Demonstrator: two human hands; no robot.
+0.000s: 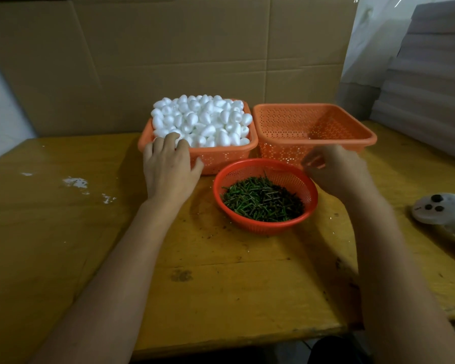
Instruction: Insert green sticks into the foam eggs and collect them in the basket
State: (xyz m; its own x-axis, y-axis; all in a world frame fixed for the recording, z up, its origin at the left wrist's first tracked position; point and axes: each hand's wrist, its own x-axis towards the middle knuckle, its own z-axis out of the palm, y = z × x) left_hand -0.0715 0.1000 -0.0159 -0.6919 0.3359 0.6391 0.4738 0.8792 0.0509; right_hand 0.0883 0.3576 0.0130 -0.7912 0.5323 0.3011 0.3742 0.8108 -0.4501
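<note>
The left hand (168,166) lies left of centre, palm down. Its fingers curl over the near left corner of a square orange egg basket (221,153) and touch the heaped white foam eggs (202,119). Whether it has hold of an egg cannot be told.

The right hand (336,169) is blurred, right of centre. It sits just beyond the rim of a round red basket (250,227) of green sticks (263,199). Its fingers look loosely bent, but whether they pinch anything cannot be told.

This looks like the opening step, fetching one egg and one stick. The next move probably calls for lifting a single egg clear of the heap, then pinching one thin stick from the tangle.

The empty basket (363,139), orange and square, stands in the upper right beside the eggs, and nothing has been collected in it. All three baskets crowd together on a worn yellow table (221,285), so their rims may hinder reaching.

White crumbs (76,182) dot the left. A white handheld device (436,208) lies at the right edge. A cardboard sheet (168,48) fills the top.
</note>
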